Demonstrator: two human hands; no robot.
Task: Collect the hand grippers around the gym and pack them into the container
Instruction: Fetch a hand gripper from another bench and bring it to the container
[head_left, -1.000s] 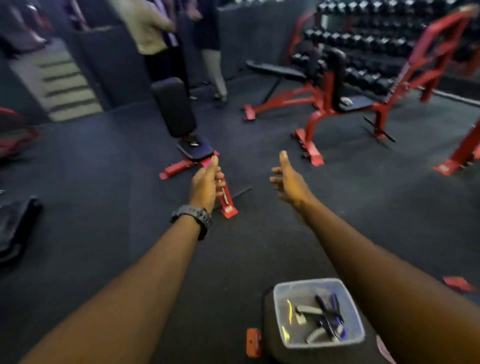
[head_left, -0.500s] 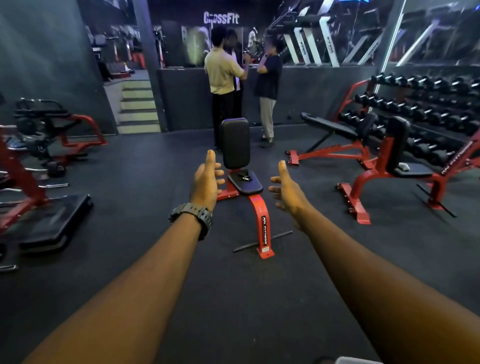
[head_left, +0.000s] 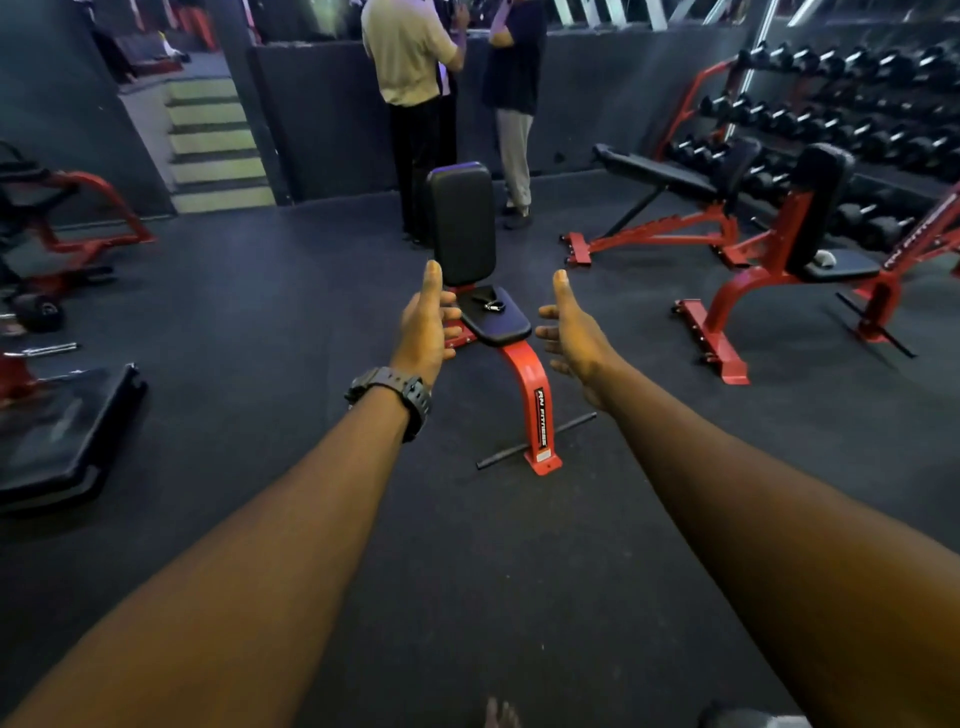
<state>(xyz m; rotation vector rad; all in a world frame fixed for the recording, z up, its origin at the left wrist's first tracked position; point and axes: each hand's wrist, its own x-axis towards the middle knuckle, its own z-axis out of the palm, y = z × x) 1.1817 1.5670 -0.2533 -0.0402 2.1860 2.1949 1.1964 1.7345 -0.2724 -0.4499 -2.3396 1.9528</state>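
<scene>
Both my arms stretch forward over the dark gym floor. My left hand (head_left: 427, 322), with a black watch on its wrist, is open and holds nothing. My right hand (head_left: 571, 330) is open too, palm turned inward. Between and beyond them stands a red bench with a black seat (head_left: 501, 327) and an upright back pad. A dark hand gripper (head_left: 491, 304) lies on that seat, apart from both hands. A light object (head_left: 825, 257) rests on the seat of the red bench at the right. A corner of the container (head_left: 753, 719) shows at the bottom edge.
Two people (head_left: 410, 78) stand behind the bench by a dark half wall. A dumbbell rack (head_left: 841, 119) fills the right side, with red benches (head_left: 670, 208) before it. Steps (head_left: 218, 145) rise at the back left. Red machines and a black platform (head_left: 57, 431) sit on the left.
The view lifted from the container on the floor toward the bench, then tipped slightly down and closer. Both hands stay outstretched; the left hand's fingers have uncurled. The bench looks nearer.
</scene>
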